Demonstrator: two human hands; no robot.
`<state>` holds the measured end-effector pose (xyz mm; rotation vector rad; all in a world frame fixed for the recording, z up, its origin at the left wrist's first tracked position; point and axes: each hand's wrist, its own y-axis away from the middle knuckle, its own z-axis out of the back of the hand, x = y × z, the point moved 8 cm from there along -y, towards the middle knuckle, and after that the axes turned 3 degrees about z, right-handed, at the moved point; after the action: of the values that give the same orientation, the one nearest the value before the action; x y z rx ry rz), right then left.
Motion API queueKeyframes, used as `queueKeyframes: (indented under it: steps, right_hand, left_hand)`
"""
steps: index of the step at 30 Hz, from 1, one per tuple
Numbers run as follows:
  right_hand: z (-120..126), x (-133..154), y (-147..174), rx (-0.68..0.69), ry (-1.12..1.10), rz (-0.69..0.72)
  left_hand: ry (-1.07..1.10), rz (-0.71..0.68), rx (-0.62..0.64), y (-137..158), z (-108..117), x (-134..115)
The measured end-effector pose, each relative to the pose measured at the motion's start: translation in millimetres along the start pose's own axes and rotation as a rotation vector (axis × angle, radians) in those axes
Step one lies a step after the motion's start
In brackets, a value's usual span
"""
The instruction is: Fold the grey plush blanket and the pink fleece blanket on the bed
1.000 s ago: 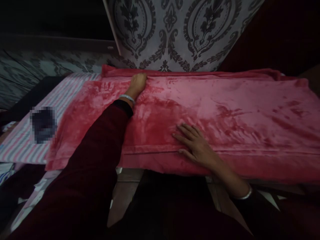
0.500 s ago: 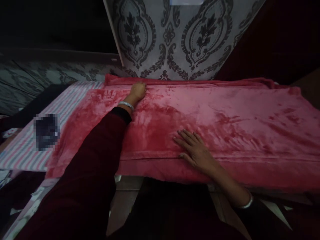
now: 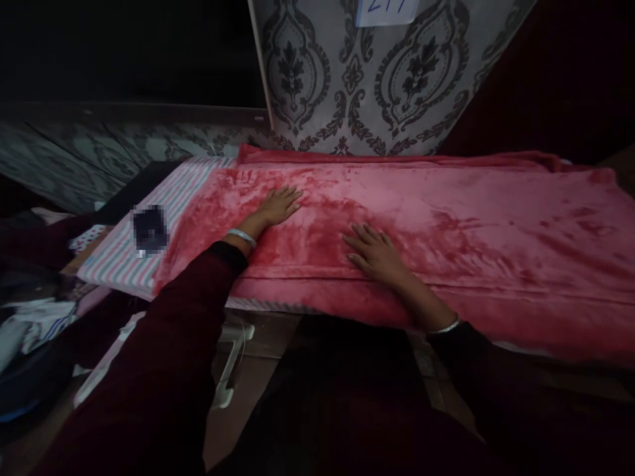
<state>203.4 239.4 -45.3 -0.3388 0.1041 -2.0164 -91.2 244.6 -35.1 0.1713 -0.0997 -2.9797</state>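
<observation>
A plush pink-red blanket (image 3: 471,218) lies folded lengthwise, its pile showing darker and lighter streaks. My left hand (image 3: 279,205) rests flat on the blanket's left part, fingers stretched toward the right. To its right, nearer the front fold, my right hand (image 3: 374,253) lies palm down with its fingers spread. Neither hand grips anything. Under the blanket, a striped cloth (image 3: 119,261) in white, pink and grey shows at the left end and along part of the front edge.
A dark pixelated object (image 3: 150,229) lies on the striped cloth. Behind stand a patterned wall (image 3: 347,99) and a large dark screen (image 3: 129,53). Clothes (image 3: 40,324) are piled at lower left. A white leg frame (image 3: 231,363) shows below the front edge.
My left hand has come back from the blanket's far edge and opened from a curled shape to flat. My right hand stays spread on the blanket. The view has shifted left.
</observation>
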Motion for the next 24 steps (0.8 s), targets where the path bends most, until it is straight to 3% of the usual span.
queueKeyframes:
  steps: [3,6,9,12,24]
  right_hand:
    - [10.4,12.9,22.2,-0.021,-0.043,0.077]
    - [8.1,25.0,45.8,-0.006,-0.049,0.15]
    - [-1.4,27.8,59.2,0.005,-0.003,0.15]
    - [-7.4,27.4,61.8,-0.029,0.019,0.142]
    - [2.1,10.4,75.7,-0.218,0.16,-0.006]
  left_hand:
    - [-0.005,-0.028,-0.007,18.9,11.4,-13.5]
    - [0.004,-0.085,-0.064,65.7,16.1,-34.3]
    - [-0.009,-0.051,-0.042,119.4,0.0,-43.9]
    - [-0.034,0.034,-0.034,153.1,-16.4,-39.4]
    - [-0.043,0.134,-0.216,173.5,-2.4,-32.2]
